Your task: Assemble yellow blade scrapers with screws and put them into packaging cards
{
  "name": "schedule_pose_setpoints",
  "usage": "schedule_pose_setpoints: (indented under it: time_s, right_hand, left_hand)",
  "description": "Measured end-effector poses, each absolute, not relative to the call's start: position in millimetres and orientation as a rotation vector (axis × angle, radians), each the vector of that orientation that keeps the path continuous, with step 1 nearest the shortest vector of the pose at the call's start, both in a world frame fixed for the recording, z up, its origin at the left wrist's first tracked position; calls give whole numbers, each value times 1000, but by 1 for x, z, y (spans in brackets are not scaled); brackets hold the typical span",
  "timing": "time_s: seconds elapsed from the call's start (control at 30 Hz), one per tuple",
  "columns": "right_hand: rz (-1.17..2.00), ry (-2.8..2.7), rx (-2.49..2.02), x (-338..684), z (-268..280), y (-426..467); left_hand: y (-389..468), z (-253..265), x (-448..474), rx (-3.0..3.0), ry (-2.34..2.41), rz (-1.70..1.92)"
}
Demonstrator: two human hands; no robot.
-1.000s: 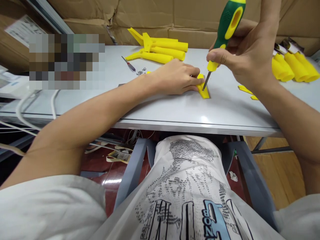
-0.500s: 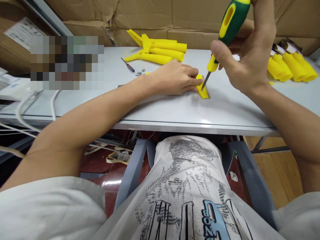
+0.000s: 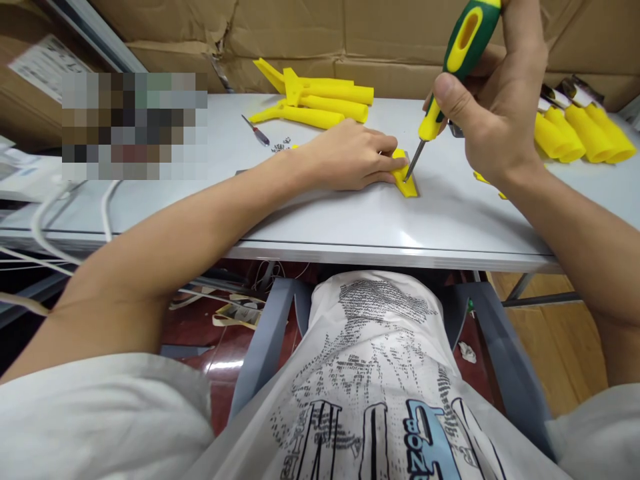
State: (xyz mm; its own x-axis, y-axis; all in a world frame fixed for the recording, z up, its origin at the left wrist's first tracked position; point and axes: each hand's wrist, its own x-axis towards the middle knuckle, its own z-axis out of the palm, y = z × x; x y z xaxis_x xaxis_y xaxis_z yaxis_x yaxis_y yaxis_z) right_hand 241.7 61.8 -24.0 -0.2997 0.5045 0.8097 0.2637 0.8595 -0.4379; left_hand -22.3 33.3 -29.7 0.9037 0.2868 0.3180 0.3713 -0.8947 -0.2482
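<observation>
My right hand [image 3: 505,113] is closed round the green and yellow handle of a screwdriver [image 3: 465,50]. The metal shaft slants down to the left, and its tip touches a small yellow plastic part [image 3: 409,189] lying on the white table [image 3: 330,220]. Bent fingers of my left hand [image 3: 357,157] grip that part from its left side and cover much of it. A thin greyish edge shows beneath the part on its right.
Long yellow forked tubes [image 3: 325,107] lie at the back. Near them are a small thin tool [image 3: 259,133] and a pile of screws [image 3: 281,146]. Several yellow sleeves [image 3: 583,137] with metal ends stand at the right. A cardboard wall [image 3: 390,40] closes off the back.
The screwdriver's handle has shifted slightly right and turned, and my right thumb has moved along with it. The tip stays on the yellow part, and my left hand keeps its place.
</observation>
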Motion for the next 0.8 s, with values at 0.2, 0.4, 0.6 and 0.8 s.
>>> schedule_pose_setpoints:
  time_s: [0.2, 0.4, 0.6, 0.8]
  right_hand:
    - [89, -1874, -256, 236, -26, 62]
    - [165, -1925, -349, 235, -15, 38]
    - [267, -2077, -125, 238, -3, 46]
    - [653, -2105, -126, 243, 7, 42]
  left_hand:
    - [34, -31, -24, -2811, -515, -423]
    - [34, -31, -24, -2865, -555, -451]
    - [34, -30, -23, -2827, -537, -408]
    - [35, -31, -23, -2754, -502, -386]
